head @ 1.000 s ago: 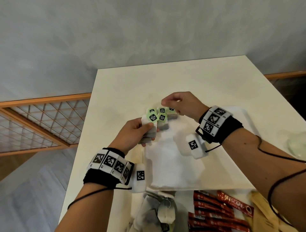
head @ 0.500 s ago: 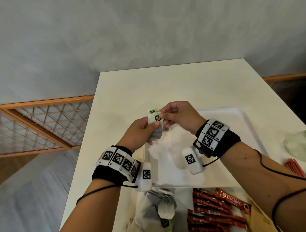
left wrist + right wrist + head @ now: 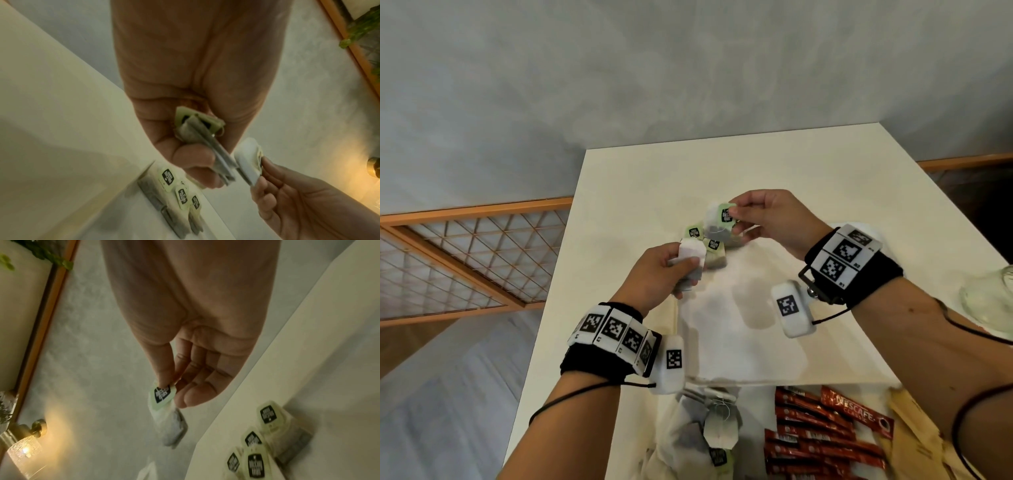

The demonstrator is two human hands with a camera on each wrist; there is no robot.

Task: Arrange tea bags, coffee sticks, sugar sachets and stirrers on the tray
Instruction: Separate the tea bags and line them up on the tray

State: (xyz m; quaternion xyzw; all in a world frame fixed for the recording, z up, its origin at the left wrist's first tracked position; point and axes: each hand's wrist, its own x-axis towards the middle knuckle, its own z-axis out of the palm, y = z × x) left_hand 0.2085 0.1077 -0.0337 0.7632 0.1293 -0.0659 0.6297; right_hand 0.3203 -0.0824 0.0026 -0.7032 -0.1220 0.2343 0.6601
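Note:
My left hand (image 3: 681,265) grips a small stack of tea bags (image 3: 690,260) above the near left part of the white tray (image 3: 743,342); the left wrist view shows the stack (image 3: 207,141) pressed between thumb and fingers. My right hand (image 3: 738,217) pinches a single tea bag (image 3: 719,222) by its green tag (image 3: 162,394), its pouch hanging below. This bag hovers just over a short row of tea bags (image 3: 707,245) lying at the tray's far left corner, green tags up (image 3: 265,439).
Near me, off the tray, lie a heap of loose tea bags (image 3: 709,431), red coffee sticks (image 3: 825,435) and brown paper sachets (image 3: 917,438). A glass jar (image 3: 989,298) stands at the right table edge. A wooden lattice rail (image 3: 465,253) runs left of the table.
My right hand came back from the tray's row to the stack, took one tea bag off it and has carried it up and away toward the row. My left hand kept hold of the stack.

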